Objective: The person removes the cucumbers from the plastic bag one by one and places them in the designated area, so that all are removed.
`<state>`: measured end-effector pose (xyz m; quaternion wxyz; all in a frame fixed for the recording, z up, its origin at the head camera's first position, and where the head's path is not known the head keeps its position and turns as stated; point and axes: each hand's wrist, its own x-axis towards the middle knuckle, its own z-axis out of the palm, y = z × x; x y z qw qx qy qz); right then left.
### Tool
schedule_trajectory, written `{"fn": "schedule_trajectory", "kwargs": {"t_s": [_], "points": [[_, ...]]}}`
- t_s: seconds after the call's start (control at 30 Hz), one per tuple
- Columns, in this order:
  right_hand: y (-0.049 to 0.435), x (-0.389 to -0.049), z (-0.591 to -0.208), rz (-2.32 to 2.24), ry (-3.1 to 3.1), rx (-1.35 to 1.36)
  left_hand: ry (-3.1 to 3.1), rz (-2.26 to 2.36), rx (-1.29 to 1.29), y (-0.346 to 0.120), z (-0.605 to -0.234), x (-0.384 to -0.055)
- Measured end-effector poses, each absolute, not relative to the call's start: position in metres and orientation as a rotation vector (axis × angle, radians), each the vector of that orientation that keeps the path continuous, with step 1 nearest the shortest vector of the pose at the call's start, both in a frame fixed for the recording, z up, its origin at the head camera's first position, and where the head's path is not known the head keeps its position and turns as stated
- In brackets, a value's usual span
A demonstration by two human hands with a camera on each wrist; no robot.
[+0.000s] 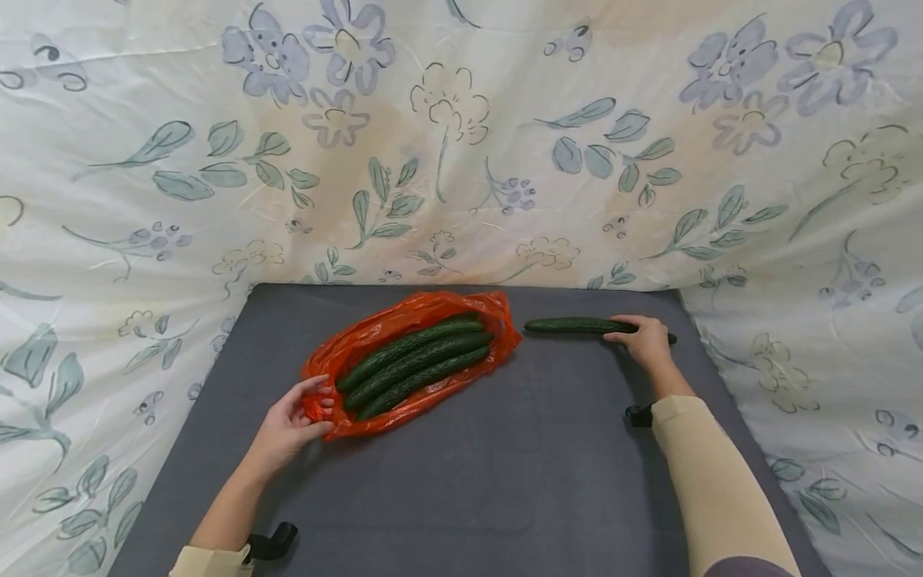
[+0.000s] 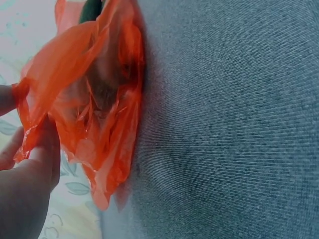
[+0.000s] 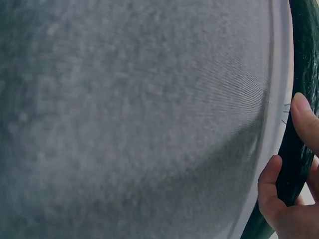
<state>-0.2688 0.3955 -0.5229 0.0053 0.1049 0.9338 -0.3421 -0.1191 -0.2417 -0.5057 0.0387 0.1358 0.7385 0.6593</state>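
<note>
Several long dark-green cucumbers (image 1: pixel 418 362) lie side by side in a crumpled orange-red plastic bag (image 1: pixel 404 425), left of the table's middle. My left hand (image 1: pixel 292 425) holds the bag's near left end. In the left wrist view the thin plastic (image 2: pixel 107 144) bunches between the thumb and fingers (image 2: pixel 47 149). Over on the right, my right hand (image 1: pixel 645 340) grips one more cucumber (image 1: pixel 566 324) near its right end, thumb on one side and fingers on the other. That cucumber lies crosswise, its left tip close to the bag's right edge. The right wrist view shows the cucumber (image 3: pixel 304 55) along its right border.
A dark grey cloth-covered table (image 1: pixel 497 473) spreads beneath everything. Flower-patterned sheeting (image 1: pixel 461 160) rises behind the table's far edge and along both sides. Black wrist mounts (image 1: pixel 274 541) sit by both sleeves.
</note>
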Motion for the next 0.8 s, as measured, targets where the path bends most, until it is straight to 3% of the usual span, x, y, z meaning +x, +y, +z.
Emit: {"fn": "schedule_trajectory", "kwargs": {"t_s": [0.4,0.8], "points": [[0.382,-0.271,-0.529,-0.803,2.996,0.302,2.258,2.024,0.433,-0.243,-0.505,-0.120],[0.364,-0.265,-0.510,-0.678,3.029,0.270,2.308,1.988,0.415,-0.245,-0.506,-0.119]]}}
